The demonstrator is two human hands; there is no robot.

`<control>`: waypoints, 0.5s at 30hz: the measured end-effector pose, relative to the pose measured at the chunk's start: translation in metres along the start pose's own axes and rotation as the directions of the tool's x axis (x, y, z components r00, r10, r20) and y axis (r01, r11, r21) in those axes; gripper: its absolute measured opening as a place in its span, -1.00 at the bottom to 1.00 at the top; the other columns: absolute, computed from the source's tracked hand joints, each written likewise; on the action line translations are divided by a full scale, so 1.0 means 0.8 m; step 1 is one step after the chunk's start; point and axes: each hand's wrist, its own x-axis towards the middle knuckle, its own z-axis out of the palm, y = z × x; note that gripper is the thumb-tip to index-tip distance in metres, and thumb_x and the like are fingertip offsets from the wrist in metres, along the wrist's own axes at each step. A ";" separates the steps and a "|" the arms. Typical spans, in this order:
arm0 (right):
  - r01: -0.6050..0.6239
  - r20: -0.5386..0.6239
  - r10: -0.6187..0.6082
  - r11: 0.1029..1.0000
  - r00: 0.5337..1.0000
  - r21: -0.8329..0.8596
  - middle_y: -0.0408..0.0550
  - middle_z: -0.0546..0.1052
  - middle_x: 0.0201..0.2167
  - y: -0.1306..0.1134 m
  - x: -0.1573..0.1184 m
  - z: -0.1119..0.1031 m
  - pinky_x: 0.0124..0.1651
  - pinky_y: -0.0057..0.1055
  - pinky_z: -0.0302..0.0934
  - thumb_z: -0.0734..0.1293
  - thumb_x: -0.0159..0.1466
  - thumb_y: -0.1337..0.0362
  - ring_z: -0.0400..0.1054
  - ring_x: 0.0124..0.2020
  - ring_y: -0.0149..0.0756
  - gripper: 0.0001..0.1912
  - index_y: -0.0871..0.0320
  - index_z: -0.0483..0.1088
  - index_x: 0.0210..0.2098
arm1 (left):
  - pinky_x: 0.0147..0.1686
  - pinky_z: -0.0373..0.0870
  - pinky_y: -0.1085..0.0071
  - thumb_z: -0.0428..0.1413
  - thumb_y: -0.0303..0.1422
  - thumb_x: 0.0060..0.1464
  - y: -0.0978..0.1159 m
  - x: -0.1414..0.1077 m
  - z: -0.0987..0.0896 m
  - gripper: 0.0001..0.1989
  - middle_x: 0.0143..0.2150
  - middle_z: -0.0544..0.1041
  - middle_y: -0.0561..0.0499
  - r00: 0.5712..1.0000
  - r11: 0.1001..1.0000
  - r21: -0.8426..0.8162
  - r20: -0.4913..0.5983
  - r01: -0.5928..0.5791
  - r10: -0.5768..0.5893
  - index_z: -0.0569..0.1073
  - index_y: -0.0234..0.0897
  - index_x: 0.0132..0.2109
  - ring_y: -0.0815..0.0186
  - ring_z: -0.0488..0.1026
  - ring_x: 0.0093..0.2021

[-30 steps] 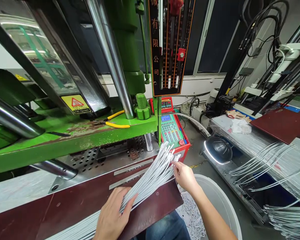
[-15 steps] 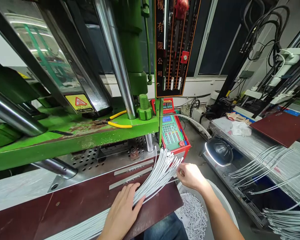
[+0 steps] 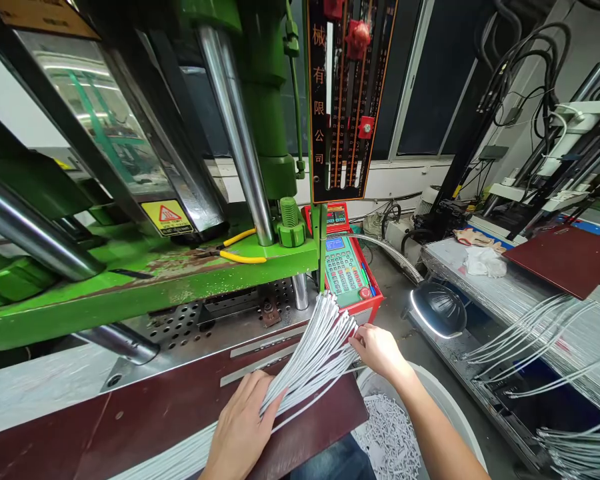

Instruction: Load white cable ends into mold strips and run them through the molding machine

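Cables (image 3: 310, 367): one white bundle, lying along the brown desk (image 3: 80, 427), ends fanned toward the control panel (image 3: 346, 267).
Left hand (image 3: 245, 417): wrapped round the bundle, thumb on the near side.
Right hand (image 3: 377, 347): fingers bent at the cable ends; whether one is pinched, cannot tell.
Bin (image 3: 467, 413): beside the desk's right end, white scraps (image 3: 387, 437) within.
Risks: slack left grip, strands sliding uneven; hard tug, crossed neighbours dragged along; slipped strand, possibly lost among scraps.
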 end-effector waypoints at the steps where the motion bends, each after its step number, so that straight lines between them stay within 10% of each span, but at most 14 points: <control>1: 0.000 0.003 0.000 1.000 1.000 0.013 0.05 0.54 -0.29 -0.001 0.000 0.000 -0.27 -0.42 0.18 0.24 0.32 0.22 0.44 -0.26 -0.19 -0.77 0.19 0.48 -0.32 | -0.34 0.39 0.39 -0.08 -0.21 0.26 -0.001 -0.001 0.000 -0.82 -0.28 0.42 0.03 1.000 1.000 -0.013 -0.007 0.003 -0.004 0.31 -0.16 -0.26 0.25 0.40 -0.25; 15: 0.239 -0.001 -0.261 0.882 0.965 0.406 -0.14 0.46 -0.32 0.027 0.031 0.001 -0.18 -0.50 0.20 0.38 0.22 0.28 0.36 -0.24 -0.34 -0.92 0.14 0.48 -0.38 | -0.31 0.39 0.40 -0.07 -0.27 0.26 0.002 -0.010 0.002 -0.85 -0.29 0.45 0.01 0.989 0.994 0.006 -0.103 -0.110 0.110 0.36 -0.16 -0.20 0.25 0.42 -0.28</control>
